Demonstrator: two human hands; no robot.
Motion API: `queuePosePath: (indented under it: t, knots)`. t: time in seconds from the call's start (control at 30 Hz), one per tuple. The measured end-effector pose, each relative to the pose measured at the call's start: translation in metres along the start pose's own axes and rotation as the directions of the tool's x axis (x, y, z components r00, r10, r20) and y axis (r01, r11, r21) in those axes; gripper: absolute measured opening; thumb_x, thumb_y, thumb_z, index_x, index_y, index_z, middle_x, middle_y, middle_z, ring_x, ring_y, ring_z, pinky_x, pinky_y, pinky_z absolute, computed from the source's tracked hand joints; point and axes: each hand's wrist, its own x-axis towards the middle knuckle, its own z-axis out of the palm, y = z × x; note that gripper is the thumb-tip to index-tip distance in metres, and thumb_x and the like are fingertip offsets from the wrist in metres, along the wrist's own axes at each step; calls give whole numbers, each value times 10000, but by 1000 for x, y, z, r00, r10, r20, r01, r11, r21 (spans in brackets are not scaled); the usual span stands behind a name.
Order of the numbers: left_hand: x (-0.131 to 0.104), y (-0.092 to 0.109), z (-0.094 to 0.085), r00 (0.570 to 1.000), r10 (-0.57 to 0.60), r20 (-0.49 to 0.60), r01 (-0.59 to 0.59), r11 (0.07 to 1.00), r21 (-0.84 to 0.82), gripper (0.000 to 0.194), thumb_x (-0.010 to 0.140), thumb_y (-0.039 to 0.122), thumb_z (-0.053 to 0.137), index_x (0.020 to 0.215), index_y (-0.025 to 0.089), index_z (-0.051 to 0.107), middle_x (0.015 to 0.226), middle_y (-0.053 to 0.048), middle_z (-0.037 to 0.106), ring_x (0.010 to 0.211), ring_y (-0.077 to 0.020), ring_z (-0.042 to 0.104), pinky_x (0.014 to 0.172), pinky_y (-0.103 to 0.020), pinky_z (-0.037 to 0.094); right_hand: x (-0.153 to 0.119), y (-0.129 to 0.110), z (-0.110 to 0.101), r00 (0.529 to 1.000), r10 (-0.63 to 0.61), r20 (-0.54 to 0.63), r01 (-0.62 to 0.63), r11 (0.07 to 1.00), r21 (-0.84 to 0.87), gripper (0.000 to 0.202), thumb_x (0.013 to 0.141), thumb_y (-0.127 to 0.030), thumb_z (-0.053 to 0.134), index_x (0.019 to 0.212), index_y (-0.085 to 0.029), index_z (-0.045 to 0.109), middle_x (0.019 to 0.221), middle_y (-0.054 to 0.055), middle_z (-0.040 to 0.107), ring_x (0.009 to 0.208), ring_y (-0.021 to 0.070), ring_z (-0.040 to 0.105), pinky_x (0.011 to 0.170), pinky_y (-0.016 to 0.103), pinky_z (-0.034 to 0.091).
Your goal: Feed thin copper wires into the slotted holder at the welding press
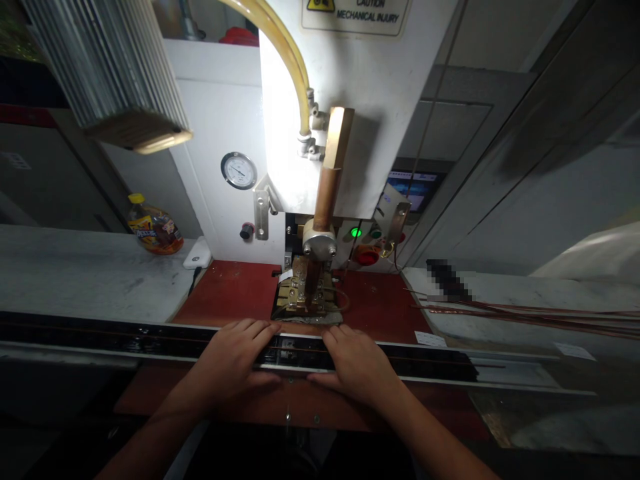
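Note:
A long, shallow silver metal channel [525, 375] runs from left to right in front of me. Inside it lie black strips [430, 367] with a thin copper-coloured line along them. My left hand [237, 360] grips the channel left of its middle, fingers over the far edge and thumb on the near side. In the same way my right hand [360, 363] holds it a short way to the right. Just beyond both hands sits a brass-coloured fixture [300, 290]. A copper electrode rod [327, 197] comes down to that fixture from the white machine [350, 80].
Red-brown boards [230, 287] flank the fixture. Leftward stand a drink bottle [155, 227] and a small white box [197, 253]. Copper rods [500, 313] lie at the right. A ribbed lamp [115, 73] hangs at upper left. The machine carries a gauge [239, 171] and red button [367, 255].

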Motion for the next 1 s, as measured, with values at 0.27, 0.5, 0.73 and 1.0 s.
queuePosePath:
  t: [0.27, 0.5, 0.73, 1.0]
  knots:
    - [14, 28, 3, 999, 40, -37, -42, 997, -61, 827, 733, 561, 845, 1418, 229, 522, 1362, -96, 649, 1193, -294, 616, 1025, -420, 474, 6, -7, 4, 1000, -2, -7, 2, 1000, 27, 602, 828, -687, 699, 1113, -159, 653, 1076, 136, 705, 1008, 307, 657, 848, 409, 522]
    - [22, 30, 18, 998, 57, 5, -57, 997, -45, 837, 723, 610, 823, 1398, 211, 531, 1334, -105, 659, 1211, -304, 611, 1048, -438, 465, 14, -18, 8, 1000, 2, -23, 0, 998, 57, 613, 821, -695, 703, 1103, -153, 650, 1080, 132, 707, 1004, 300, 654, 880, 411, 514]
    - [20, 24, 21, 998, 48, 28, -48, 999, 3, 639, 806, 537, 784, 1310, 193, 594, 1201, -102, 694, 1115, -299, 661, 973, -432, 518, 15, -20, 5, 1000, 12, -19, -11, 998, 61, 663, 818, -761, 650, 1077, -150, 651, 1065, 137, 707, 977, 305, 659, 860, 414, 510]
    - [16, 22, 17, 998, 61, 12, -61, 998, -4, 685, 744, 528, 834, 1299, 207, 593, 1231, -90, 694, 1122, -294, 662, 976, -420, 517, 8, -18, -7, 999, 23, 34, -25, 998, 64, 588, 807, -624, 756, 1156, -172, 612, 1121, 128, 702, 1010, 316, 656, 838, 405, 497]
